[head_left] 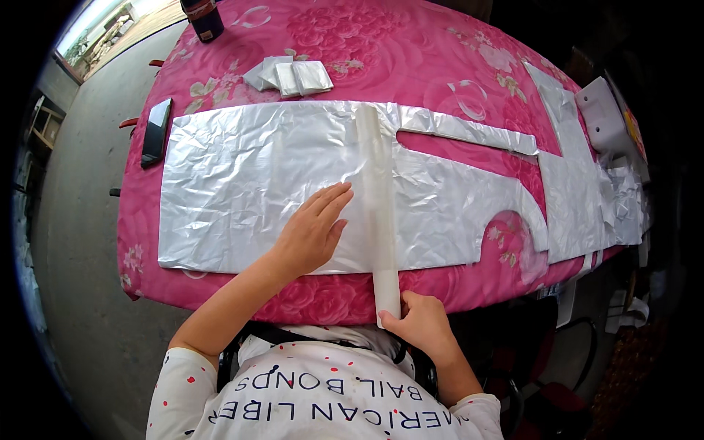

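A silvery white plastic sheet (242, 183) with curved cut-outs at its right end, shaped like an apron, lies spread across the table. Over it, running from the far edge to the near edge, rests a long translucent plastic strip (379, 213). Its near end sticks out past the table's front edge. There my right hand (422, 321) grips it between thumb and fingers. My left hand (315, 229) is flat over the sheet just left of the strip, fingers stretched out and holding nothing.
A pink flowered cloth (352, 37) covers the table. Folded plastic packets (302, 78) lie beyond the sheet, a black phone (156, 132) at the left, a dark bottle (202, 18) far left. More plastic sheeting (576, 205) and a white container (603, 114) are at the right.
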Demonstrator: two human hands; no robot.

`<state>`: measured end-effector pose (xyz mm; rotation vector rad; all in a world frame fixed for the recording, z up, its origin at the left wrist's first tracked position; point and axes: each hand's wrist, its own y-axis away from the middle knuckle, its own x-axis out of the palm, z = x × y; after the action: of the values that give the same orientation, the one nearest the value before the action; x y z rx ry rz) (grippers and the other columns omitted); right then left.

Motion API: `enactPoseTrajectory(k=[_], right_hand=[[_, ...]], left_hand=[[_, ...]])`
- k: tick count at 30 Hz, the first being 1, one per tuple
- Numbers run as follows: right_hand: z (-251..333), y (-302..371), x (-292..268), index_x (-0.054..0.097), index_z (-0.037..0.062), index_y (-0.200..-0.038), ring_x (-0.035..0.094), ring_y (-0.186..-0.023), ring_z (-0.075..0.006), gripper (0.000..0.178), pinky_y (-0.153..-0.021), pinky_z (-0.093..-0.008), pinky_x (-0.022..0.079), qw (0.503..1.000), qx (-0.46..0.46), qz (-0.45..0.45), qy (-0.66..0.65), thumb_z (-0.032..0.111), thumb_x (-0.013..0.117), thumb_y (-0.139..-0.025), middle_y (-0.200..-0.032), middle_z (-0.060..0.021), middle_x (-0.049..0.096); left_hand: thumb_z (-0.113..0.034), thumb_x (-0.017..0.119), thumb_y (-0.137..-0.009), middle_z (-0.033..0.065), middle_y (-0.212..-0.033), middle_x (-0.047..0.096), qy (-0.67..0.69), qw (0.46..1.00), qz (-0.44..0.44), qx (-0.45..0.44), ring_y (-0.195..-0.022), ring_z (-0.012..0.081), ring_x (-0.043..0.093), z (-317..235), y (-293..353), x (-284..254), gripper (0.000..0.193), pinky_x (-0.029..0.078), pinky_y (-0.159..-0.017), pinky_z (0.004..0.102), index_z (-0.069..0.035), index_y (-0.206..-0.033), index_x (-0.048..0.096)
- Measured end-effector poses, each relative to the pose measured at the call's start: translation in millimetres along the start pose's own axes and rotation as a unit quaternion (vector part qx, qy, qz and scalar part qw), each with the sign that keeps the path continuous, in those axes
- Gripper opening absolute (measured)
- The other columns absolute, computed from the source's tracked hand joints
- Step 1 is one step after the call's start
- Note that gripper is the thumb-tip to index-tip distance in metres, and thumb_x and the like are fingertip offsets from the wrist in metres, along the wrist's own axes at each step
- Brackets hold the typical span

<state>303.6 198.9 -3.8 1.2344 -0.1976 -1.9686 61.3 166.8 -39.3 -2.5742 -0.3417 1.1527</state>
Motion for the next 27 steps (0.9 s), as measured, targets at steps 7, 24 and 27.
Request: enactPoseTrajectory(k=[7, 24, 27], right_hand=[[-1, 4, -5, 0.062, -0.0014, -0.073, 0.063, -0.062, -0.0308, 0.043, -0.059, -0.0380, 0.048, 0.995, 0.056, 0.047, -0.075, 0.041, 0.068, -0.068, -0.066, -0.0170, 0.063], [46, -254, -67, 0.062, 0.0003, -0.091, 0.063, -0.079, -0.0198, 0.028, -0.075, -0.0311, 0.050, 0.719, -0.006, -0.019, -0.694, 0.027, 0.053, -0.091, -0.084, -0.0086, 0.065], [29, -278, -79, 0.059, 0.0002, -0.097, 0.063, -0.091, -0.0226, 0.020, -0.079, -0.0336, 0.051, 0.504, -0.018, -0.049, -0.862, 0.017, 0.051, -0.090, -0.092, -0.0098, 0.065]], left_hand=[[-0.008, 0.045, -0.083, 0.0252, -0.138, 0.034, -0.084, 0.995, 0.040, -0.037, -0.130, 0.0380, 0.030, 2, -8, 52, 0.053, 0.024, -0.109, 0.0428, 0.011, -0.131, 0.033], [-0.017, 0.040, -0.085, 0.0271, -0.140, 0.031, -0.186, 0.979, 0.075, -0.043, -0.133, 0.0378, 0.028, -4, -9, 55, 0.056, 0.019, -0.110, 0.0440, 0.013, -0.131, 0.033], [-0.015, 0.040, -0.085, 0.0270, -0.140, 0.030, -0.175, 0.980, 0.076, -0.049, -0.133, 0.0378, 0.027, -4, -8, 56, 0.055, 0.019, -0.110, 0.0441, 0.013, -0.132, 0.033]])
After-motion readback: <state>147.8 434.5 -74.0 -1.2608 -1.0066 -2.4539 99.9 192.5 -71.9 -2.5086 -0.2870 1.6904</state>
